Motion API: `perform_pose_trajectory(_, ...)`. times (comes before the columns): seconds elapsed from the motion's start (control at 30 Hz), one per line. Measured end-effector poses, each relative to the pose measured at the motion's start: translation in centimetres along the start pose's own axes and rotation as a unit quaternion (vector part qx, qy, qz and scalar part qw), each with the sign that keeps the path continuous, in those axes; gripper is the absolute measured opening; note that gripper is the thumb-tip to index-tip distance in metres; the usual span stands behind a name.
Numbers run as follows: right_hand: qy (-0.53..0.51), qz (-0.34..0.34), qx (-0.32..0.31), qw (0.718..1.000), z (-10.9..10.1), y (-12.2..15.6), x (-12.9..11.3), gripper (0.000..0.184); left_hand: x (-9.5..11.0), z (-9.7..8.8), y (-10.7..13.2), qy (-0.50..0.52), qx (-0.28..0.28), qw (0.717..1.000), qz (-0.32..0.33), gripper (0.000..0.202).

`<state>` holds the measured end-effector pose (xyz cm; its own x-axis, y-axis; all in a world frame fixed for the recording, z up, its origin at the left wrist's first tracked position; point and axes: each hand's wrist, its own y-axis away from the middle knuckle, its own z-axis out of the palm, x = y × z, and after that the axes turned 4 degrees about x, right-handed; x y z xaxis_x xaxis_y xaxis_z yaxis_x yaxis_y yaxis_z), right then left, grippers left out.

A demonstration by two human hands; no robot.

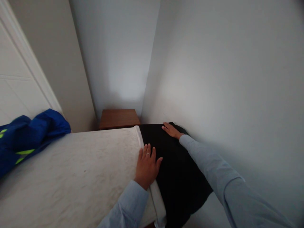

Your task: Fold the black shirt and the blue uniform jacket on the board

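A black cloth [175,171] lay draped over the right edge of a bed's mattress [78,171], running from the centre of the frame down to the bottom edge, in the narrow gap between the bed and the pale wall [225,79] on the right. A white edging [139,136] ran along the mattress side where the cloth began.

The left hand [147,166], low in the centre of the frame, rested palm down with fingers spread and flat, holding nothing; it lay across the white edging, its thumb side on the black cloth. A thin ring [148,154] showed on one finger. The right hand [172,130], slightly higher and to the right, was stretched out to the far end of the black cloth, likewise flat and open, pressing on the fabric close to the wall. Both arms wore light blue sleeves [213,167].

At the left edge of the frame a blue jacket [28,133] with neon green stripes sat crumpled on the mattress, well apart from the hands. Beyond the bed, in the corner of the room, stood a wooden nightstand [118,117].
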<state>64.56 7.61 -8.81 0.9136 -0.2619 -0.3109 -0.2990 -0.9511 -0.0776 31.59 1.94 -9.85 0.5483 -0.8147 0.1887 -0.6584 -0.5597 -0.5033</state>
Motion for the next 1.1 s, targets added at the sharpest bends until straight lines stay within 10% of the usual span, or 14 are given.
perform_pose_trajectory(0.37, 0.013, 0.015, 0.135, 0.991, -2.1, 1.2, 0.2, 0.08, -0.1, 0.1, -0.1, 0.007, 0.001, 1.0, -0.004, 0.056)
perform_pose_trajectory(0.6, 0.091, -0.022, 0.191, 0.977, -3.7, 7.9, 0.7, 0.077, -0.2, -0.2, -0.3, 0.001, -0.021, 1.0, -0.001, 0.055)
perform_pose_trajectory(0.87, 0.145, 0.025, 0.078, 0.986, -0.9, 11.2, 1.4, 0.069, -0.4, -0.3, -0.4, 0.011, -0.041, 0.999, 0.003, 0.056)
perform_pose_trajectory(1.1, 0.15, 0.037, 0.04, 0.987, -3.2, 12.3, -0.8, 0.069, -0.6, -0.5, -0.5, -0.005, -0.067, 0.998, 0.006, 0.058)
